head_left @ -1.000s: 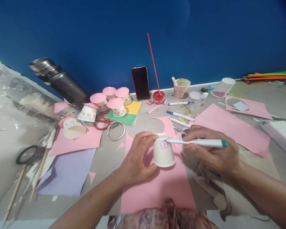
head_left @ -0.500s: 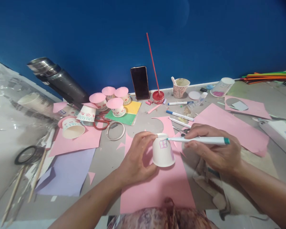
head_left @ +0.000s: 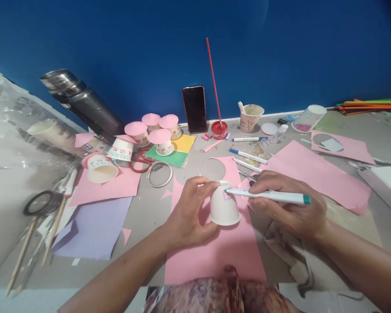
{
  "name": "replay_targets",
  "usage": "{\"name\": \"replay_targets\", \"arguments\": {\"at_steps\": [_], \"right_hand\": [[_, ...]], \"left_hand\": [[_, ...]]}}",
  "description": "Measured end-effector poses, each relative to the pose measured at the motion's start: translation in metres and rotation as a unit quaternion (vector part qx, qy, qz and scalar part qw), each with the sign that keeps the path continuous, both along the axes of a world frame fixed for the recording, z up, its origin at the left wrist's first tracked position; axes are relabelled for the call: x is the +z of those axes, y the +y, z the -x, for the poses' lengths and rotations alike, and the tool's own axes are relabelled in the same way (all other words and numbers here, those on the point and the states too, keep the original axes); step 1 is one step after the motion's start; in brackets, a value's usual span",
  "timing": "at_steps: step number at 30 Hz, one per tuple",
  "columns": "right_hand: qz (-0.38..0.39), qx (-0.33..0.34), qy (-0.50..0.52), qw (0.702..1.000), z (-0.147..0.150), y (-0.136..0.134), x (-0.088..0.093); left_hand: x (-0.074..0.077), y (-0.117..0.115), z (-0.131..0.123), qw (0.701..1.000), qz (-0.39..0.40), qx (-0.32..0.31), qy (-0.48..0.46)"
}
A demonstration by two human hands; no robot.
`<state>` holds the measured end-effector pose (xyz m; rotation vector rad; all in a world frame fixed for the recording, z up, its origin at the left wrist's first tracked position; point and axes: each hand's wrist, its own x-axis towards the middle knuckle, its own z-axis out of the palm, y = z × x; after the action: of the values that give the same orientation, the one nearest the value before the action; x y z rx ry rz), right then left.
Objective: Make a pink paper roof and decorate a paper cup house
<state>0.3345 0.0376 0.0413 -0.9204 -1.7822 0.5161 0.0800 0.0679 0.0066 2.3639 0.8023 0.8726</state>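
Over pink paper (head_left: 211, 261), left hand (head_left: 190, 215) pinches cup (head_left: 224, 213) bearing purple lines (head_left: 227, 197); right hand (head_left: 293, 213) pinches marker (head_left: 276, 196).

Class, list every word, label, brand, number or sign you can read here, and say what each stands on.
No text can be read in this picture.
Marker in the right hand: any print is too small to read.
White box: faint bluish marks, too blurred to read.
Decorated cups: drawn red and green patterns, no readable words.
Held cup: drawn lines, no readable words.
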Motion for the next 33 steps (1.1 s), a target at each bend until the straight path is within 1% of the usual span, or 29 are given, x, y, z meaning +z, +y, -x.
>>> {"name": "replay_targets", "arguments": {"at_steps": [13,18,22,27,33], "right_hand": [[-0.003,0.008,-0.018,1.0,0.0013,-0.0001,0.002],[0.003,0.019,-0.038,0.999,0.0007,-0.0002,0.0041],[0.0,0.024,-0.034,0.999,0.0004,0.0003,0.0037],[-0.006,0.031,-0.033,0.999,0.0003,0.0013,0.0041],[0.011,0.029,-0.032,0.999,-0.0018,0.0005,0.0065]], "left_hand": [[-0.0004,0.0,-0.0005,1.0,0.004,-0.005,-0.008],[0.0016,0.0001,-0.0008,1.0,0.004,0.002,-0.008],[0.0029,0.0003,-0.0013,1.0,0.005,0.003,-0.004],[0.0007,0.0004,-0.0006,1.0,0.006,0.006,-0.009],[-0.0008,0.0017,0.0009,1.0,0.011,0.008,-0.01]]}}
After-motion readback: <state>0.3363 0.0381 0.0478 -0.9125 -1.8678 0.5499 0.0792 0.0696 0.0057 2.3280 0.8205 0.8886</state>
